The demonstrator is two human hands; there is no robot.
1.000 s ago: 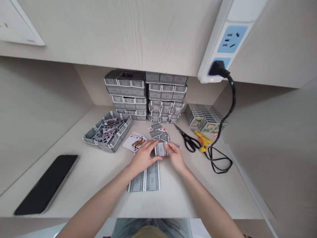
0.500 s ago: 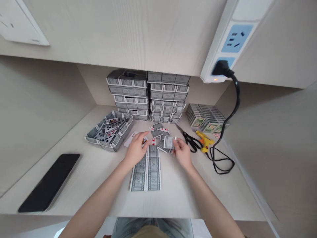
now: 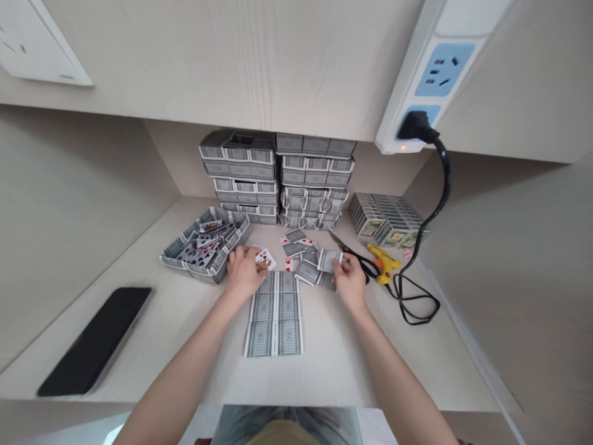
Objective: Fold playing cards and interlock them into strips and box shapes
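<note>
My left hand (image 3: 244,271) is closed at the edge of a face-up playing card (image 3: 265,260) with a picture figure, just right of the card-built box. Its fingertips are partly hidden behind the hand. In a pinch, my right hand (image 3: 349,278) holds a grey-backed playing card (image 3: 329,260) by its right edge, above other pieces. Between the hands lies a loose heap of grey-backed folded cards (image 3: 306,272), with some red heart faces showing. Closer to me, a flat panel of joined cards (image 3: 275,315) rests on the desk in two columns.
An open box made of cards (image 3: 210,272) holds loose cards at left. Stacked card-built boxes (image 3: 315,176) stand at the back. Scissors (image 3: 365,266), a yellow glue gun (image 3: 384,262) with its black cable (image 3: 443,198), card packs (image 3: 389,219) and a phone (image 3: 95,341) lie around.
My left hand has moved left and closed at the face-up card. My right hand has shifted right with its grey-backed card, uncovering more of the heap.
</note>
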